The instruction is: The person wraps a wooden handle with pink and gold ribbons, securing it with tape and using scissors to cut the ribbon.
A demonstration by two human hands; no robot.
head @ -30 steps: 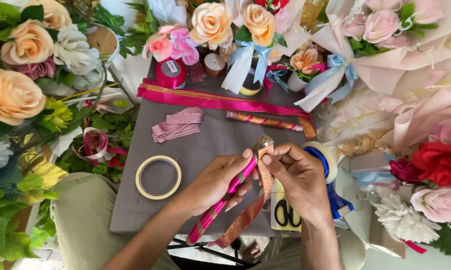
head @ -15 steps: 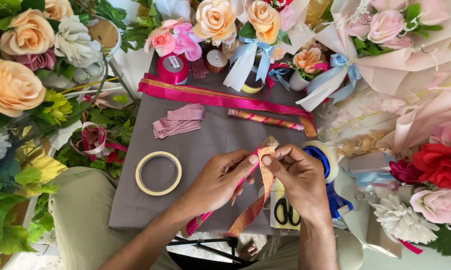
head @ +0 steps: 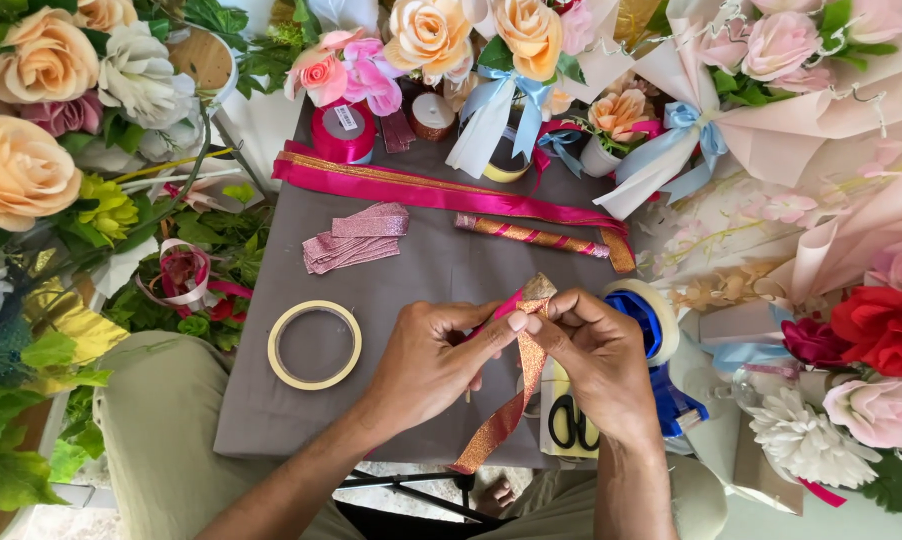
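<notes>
Both your hands are pinched on the orange glitter ribbon (head: 519,385) w/ a pink strip behind it. Left hand (head: 433,355) & right hand (head: 591,362) meet at the folded top, thumbs touching. Ribbon's long axis runs down-left from your fingertips, tail hanging past the grey cloth (head: 411,270) edge, btw your wrists.

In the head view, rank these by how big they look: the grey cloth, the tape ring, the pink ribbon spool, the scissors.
1. grey cloth, by far the largest.
2. tape ring.
3. pink ribbon spool and scissors: no firm ranking, since the right hand partly hides the scissors.
</notes>
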